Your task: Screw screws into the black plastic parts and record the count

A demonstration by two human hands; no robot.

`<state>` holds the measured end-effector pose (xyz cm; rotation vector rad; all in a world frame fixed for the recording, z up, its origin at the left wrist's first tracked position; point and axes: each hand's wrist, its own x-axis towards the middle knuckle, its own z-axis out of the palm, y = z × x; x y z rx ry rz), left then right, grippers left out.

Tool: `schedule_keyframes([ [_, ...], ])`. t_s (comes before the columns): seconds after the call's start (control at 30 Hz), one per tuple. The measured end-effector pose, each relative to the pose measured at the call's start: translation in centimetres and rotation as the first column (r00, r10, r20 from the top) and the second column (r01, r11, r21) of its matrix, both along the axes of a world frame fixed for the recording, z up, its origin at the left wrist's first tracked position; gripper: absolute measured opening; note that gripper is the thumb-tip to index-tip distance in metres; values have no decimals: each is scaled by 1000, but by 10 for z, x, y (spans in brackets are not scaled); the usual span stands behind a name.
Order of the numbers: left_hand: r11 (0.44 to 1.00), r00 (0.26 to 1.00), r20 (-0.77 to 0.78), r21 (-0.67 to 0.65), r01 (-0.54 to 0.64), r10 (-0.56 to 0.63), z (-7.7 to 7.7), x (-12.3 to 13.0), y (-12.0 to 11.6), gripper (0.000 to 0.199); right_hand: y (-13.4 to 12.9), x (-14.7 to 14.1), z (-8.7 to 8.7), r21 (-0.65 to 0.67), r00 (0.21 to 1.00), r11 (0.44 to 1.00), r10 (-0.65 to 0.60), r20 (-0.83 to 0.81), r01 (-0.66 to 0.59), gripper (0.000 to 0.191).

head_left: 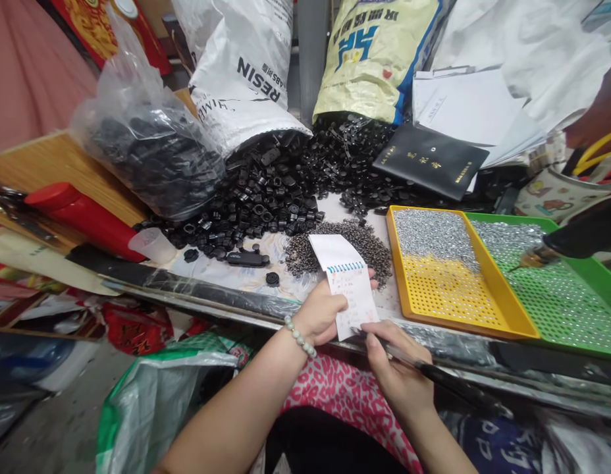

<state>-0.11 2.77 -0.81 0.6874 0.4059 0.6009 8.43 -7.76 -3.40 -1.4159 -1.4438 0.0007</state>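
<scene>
A small spiral notepad [355,299], its cover page flipped back, rests in my left hand [321,313], with the thumb pressed on the page. Handwritten lines fill part of the sheet. My right hand [401,368] is closed around a pen [394,352], whose tip is at the lower part of the page. Behind the notepad lies a heap of small dark metal parts [300,253]. A black elongated plastic piece [247,258] and a round black piece [272,279] sit on the table to the left of the notepad.
Black plastic parts [256,204] spill from a white sack [246,79] and a yellow sack [379,59]. To the right, a yellow tray [517,319] and a green tray [592,280] hold small silvery pieces. A black tool [589,230] hangs over the green tray. A red bottle [83,217] lies left.
</scene>
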Motion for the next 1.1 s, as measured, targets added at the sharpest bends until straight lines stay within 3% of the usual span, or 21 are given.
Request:
schedule_keyframes([
  [1.1, 1000, 1000, -22, -12, 7, -7, 2, 0, -1, 61, 1, -1, 0, -13, 999, 1000, 1, 53, -1, 9],
])
